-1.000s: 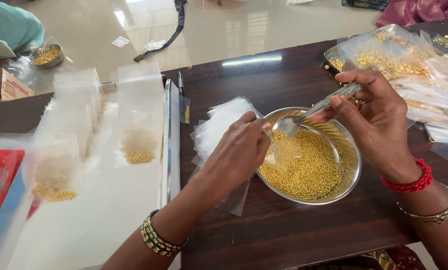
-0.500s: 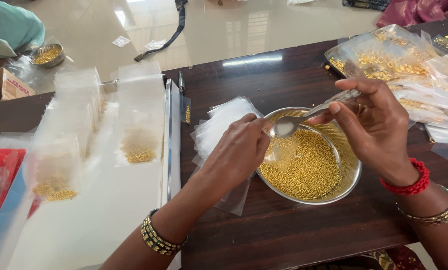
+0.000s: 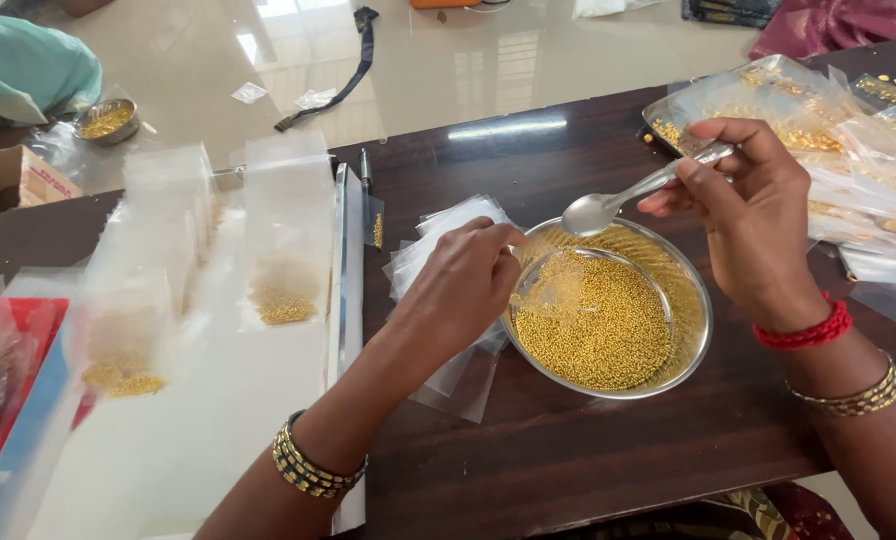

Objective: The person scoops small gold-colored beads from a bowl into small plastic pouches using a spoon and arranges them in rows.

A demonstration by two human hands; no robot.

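A round steel bowl [image 3: 696,345] full of tiny gold beads [image 3: 593,325] sits on the dark wooden table. My left hand [image 3: 463,285] pinches a small clear plastic pouch [image 3: 556,285] over the bowl's left side. My right hand [image 3: 753,215] holds a steel spoon [image 3: 608,205] by its handle, the spoon's bowl hovering above the pouch and the bowl's far rim. The spoon looks empty. A loose pile of empty clear pouches [image 3: 448,225] lies under my left hand.
Filled pouches with gold beads lie in rows on a white sheet [image 3: 218,400] at left. A heap of packed bags [image 3: 848,150] sits at the right. A pen [image 3: 365,170] lies by the sheet. Another small bowl of beads [image 3: 106,120] stands far left on the floor.
My right hand has lifted the spoon up and slightly away from the pouch mouth. My left hand keeps the pouch over the bowl.
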